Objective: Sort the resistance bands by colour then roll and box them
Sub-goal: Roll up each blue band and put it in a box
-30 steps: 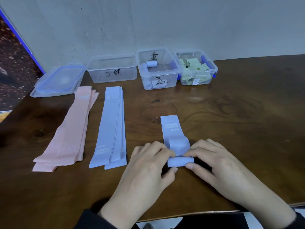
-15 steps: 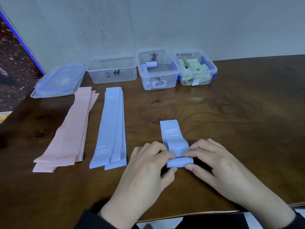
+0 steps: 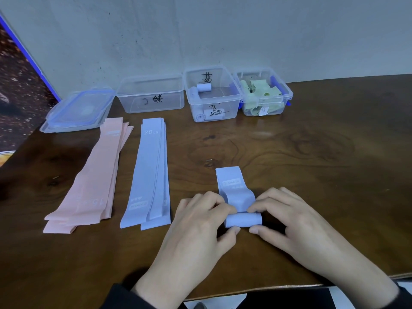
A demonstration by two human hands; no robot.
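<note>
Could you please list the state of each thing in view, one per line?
Blue band: half rolled, free end flat on the table.
Left hand: pinches the roll.
Right hand: pinches the roll.
Blue stack: flat, unrolled.
Pink stack: flat, unrolled.
Left box: open, empty.
Middle box: open, holds blue rolls.
Right box: open, holds green bands.
Lids: off, stacked.

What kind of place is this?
Likely a makeshift sorting bench in a plain room: a wooden table against a bare wall, with hand-labelled boxes lined up along it.
</note>
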